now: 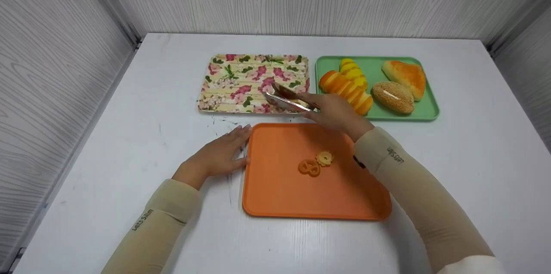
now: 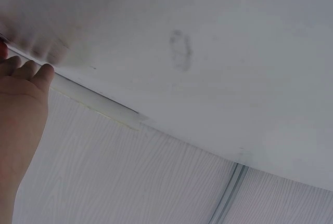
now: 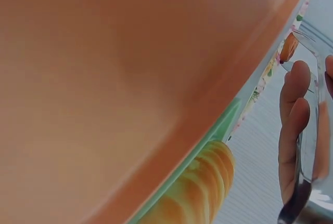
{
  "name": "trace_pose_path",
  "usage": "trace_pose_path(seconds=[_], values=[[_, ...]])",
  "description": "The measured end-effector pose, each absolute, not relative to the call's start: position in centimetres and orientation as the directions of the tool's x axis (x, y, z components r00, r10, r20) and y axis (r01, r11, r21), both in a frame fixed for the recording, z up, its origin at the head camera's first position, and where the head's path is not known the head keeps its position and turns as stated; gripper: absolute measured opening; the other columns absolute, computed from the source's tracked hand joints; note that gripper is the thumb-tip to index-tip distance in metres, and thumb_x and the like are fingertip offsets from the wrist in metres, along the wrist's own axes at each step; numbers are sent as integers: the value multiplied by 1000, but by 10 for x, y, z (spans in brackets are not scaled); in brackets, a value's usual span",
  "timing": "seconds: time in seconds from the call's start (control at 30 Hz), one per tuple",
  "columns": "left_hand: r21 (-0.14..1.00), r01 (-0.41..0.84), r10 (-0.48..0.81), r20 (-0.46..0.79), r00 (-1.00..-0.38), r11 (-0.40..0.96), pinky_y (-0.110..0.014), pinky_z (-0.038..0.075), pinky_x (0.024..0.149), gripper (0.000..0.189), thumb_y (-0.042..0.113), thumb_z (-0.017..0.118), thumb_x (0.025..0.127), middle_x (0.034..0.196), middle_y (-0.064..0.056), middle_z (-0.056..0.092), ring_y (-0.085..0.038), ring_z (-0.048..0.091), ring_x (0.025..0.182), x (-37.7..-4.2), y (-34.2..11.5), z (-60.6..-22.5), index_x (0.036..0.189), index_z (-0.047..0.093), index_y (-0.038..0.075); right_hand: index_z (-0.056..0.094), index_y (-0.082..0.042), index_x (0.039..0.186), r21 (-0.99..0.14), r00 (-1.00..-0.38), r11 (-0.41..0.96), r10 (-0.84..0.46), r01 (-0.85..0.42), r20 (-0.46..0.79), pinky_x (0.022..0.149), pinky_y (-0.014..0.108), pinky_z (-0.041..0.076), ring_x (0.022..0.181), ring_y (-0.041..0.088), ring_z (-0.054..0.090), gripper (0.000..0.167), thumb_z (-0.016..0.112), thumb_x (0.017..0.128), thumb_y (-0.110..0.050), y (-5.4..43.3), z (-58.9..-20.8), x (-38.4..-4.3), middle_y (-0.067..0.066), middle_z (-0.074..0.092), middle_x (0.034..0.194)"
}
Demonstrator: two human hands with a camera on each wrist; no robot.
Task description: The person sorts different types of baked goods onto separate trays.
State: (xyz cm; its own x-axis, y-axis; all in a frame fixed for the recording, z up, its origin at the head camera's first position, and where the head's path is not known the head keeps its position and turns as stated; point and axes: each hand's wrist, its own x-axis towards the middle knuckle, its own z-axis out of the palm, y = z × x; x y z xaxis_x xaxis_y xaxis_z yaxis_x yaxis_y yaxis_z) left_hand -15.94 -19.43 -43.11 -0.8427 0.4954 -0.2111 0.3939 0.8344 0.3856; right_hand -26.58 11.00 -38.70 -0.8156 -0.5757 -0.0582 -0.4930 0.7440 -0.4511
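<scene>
If squeezed any harder, could easily shoot the small brown piece (image 3: 289, 47) out of the metal tongs (image 1: 287, 103). Looks pinched right at the tips in the right wrist view, over or on the floral tray (image 1: 241, 69) going by the head view, can't tell which. Can't judge how firm a bite, either. Might just as well drop with a slack squeeze from the right hand (image 1: 338, 111), curled round the tongs. Would probably land on the floral tray, or on the bare counter (image 1: 163, 93) if fumbled near the gap before the orange tray (image 1: 275, 192). Could also knock the pretzel-shaped piece (image 1: 309, 168) or the ring-shaped piece (image 1: 320, 160) on the orange tray by swinging too low, given such tight spacing. Also worth watching the sliced roll (image 1: 346, 91) on the green tray (image 1: 424, 112): close beside the right hand, so bumpable with a careless wrist turn. As for the left hand (image 1: 218, 153), holding nothing, with straight fingers just reaching the orange tray's left rim. Fine for steadying, but could shove the whole tray askew if pushed suddenly.
</scene>
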Motion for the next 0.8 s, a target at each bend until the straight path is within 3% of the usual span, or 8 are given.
trace_pose_path(seconds=[0.13, 0.37, 0.63, 0.8], values=[[380, 393, 493, -217, -842, 837, -44, 17, 113, 76, 49, 44, 97, 158, -3, 10, -23, 7, 144, -160, -195, -431, 154, 11, 11, 42, -22, 145, -449, -812, 739, -581, -502, -48, 88, 44, 47, 100, 25, 59, 56, 62, 93, -31, 106, -390, -268, 10, 60, 127], [385, 383, 486, -221, -845, 840, -45, 17, 113, 76, 48, 45, 97, 158, -4, 10, -23, 7, 144, -158, -194, -429, 154, 11, 11, 41, -22, 146, -451, -821, 755, -565, -476, -79, 92, 43, 45, 104, 24, 58, 57, 60, 94, -36, 103, -392, -267, 8, 60, 128], [376, 372, 476, -236, -847, 849, -44, 17, 113, 76, 46, 47, 96, 158, -3, 10, -23, 8, 144, -158, -192, -428, 154, 11, 12, 34, -26, 149, -450, -834, 773, -542, -447, -103, 85, 42, 47, 87, 25, 54, 64, 61, 92, -41, 103, -389, -266, 8, 60, 125], [374, 375, 477, -232, -847, 848, -44, 17, 113, 76, 47, 46, 96, 158, -3, 11, -23, 8, 144, -159, -193, -430, 154, 11, 12, 35, -22, 149, -479, -817, 730, -575, -488, -43, 75, 39, 47, 80, 23, 54, 67, 62, 91, -43, 106, -385, -262, 7, 65, 111]])
